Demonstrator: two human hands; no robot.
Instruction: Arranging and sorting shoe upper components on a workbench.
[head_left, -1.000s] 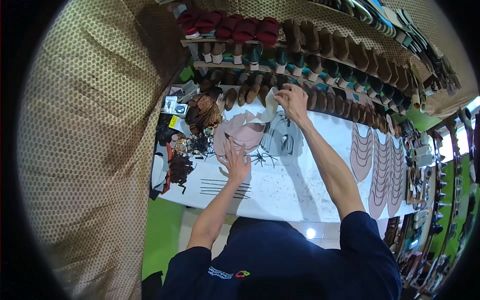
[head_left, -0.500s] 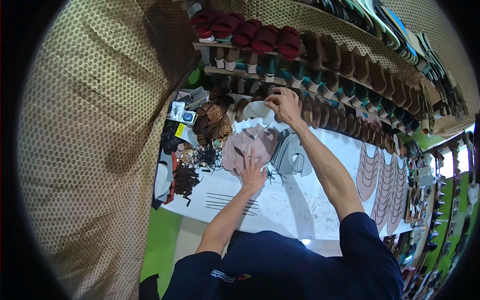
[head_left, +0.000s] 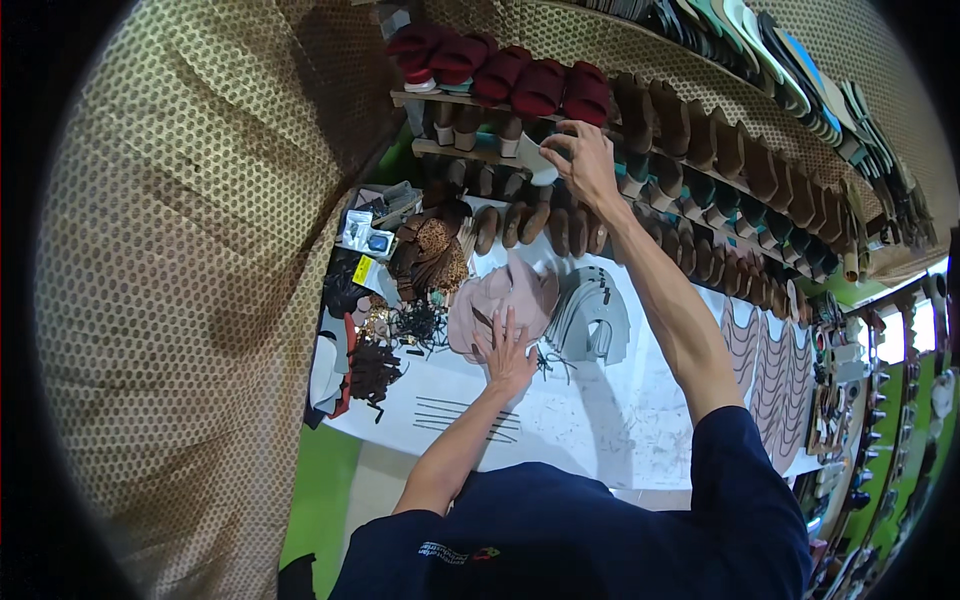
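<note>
My right hand [head_left: 586, 168] is raised in front of the shoe shelves, pinching a thin, pale curved piece [head_left: 537, 162] between thumb and fingers. My left hand [head_left: 509, 356] lies with fingers spread on a pile of dusty-pink cut pieces [head_left: 510, 290], which look like shoe uppers. Right of that pile are grey arched pieces [head_left: 588, 312], stacked and fanned out. Thin dark green strips stick out between the two stacks.
On the white table [head_left: 580, 430] lie several dark thin strips [head_left: 465, 415], brown strip bundles [head_left: 375, 370] and leopard-print pieces [head_left: 435, 245]. Pink wavy-lined sheets [head_left: 775, 370] hang over its right side. Racks of shoe lasts [head_left: 760, 170] and red slippers [head_left: 540, 82] stand behind; a patterned curtain [head_left: 190, 280] hangs left.
My right hand has lifted the pale piece up and away from the table toward the shelves. My left hand stays on the pink pile. More of the grey stack shows.
</note>
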